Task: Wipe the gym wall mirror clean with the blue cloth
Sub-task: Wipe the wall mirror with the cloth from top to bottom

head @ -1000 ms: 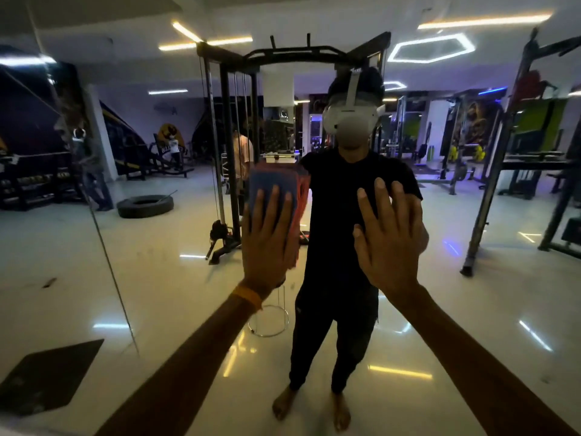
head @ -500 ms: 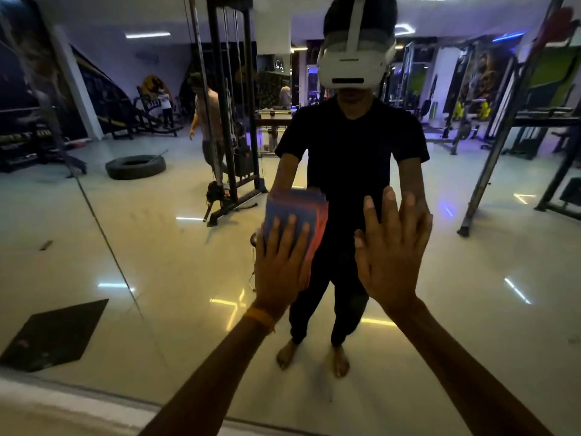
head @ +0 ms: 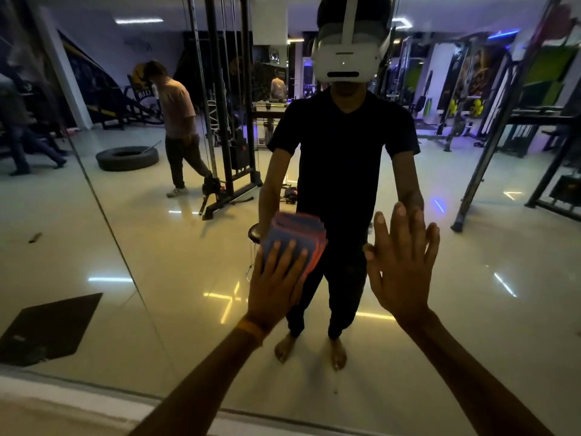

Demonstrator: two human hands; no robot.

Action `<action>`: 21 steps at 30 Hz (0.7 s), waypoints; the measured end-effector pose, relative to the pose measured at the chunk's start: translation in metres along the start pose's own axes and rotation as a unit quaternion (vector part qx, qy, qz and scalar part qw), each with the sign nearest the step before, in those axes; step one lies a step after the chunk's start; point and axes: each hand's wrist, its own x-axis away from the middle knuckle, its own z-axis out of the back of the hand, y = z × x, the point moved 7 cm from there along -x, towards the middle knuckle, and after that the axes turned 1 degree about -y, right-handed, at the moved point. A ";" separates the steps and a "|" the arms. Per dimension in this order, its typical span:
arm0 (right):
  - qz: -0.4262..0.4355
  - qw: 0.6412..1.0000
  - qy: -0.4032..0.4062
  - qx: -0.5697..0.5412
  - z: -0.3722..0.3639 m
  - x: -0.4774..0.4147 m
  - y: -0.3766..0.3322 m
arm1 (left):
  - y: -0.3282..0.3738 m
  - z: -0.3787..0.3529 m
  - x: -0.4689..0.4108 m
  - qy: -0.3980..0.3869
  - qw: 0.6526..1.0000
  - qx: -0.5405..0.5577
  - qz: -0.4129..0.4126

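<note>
Your left hand [head: 276,287], grip wide w/ straight fingers, pressed the folded blue cloth [head: 292,231], orange-edged, onto the glossy wall mirror [head: 151,253]. Right hand [head: 402,269] lay flat on glass, grip wide, fingers spread.

Faced wall mirror [head: 163,253] close ahead. Pressed cloth [head: 294,229] on glass at centre under left hand [head: 276,287], with cloth sticking out above fingertips. Laid right hand [head: 401,269] flat on glass just right of cloth, apart from left hand. Saw ledge [head: 63,398] along mirror's bottom edge, nearest. Saw in reflection: stool [head: 255,234] just left of cloth, cable machine [head: 231,127] farther back and left, tyre [head: 127,157] on floor further left, walker [head: 177,121] between tyre and machine, mat [head: 47,328] on floor near left, racks [head: 503,127] far right.
</note>
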 end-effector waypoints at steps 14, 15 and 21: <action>0.004 1.000 0.001 -0.021 0.027 0.001 0.010 | 0.019 -0.007 -0.018 -0.038 0.987 -0.033 -0.152; 0.007 1.000 -0.005 -0.017 0.025 0.005 0.010 | 0.023 -0.014 0.005 -0.053 0.987 -0.053 -0.144; 0.024 0.999 -0.029 -0.025 0.029 0.009 0.017 | 0.012 0.035 -0.090 0.047 0.996 0.001 -0.071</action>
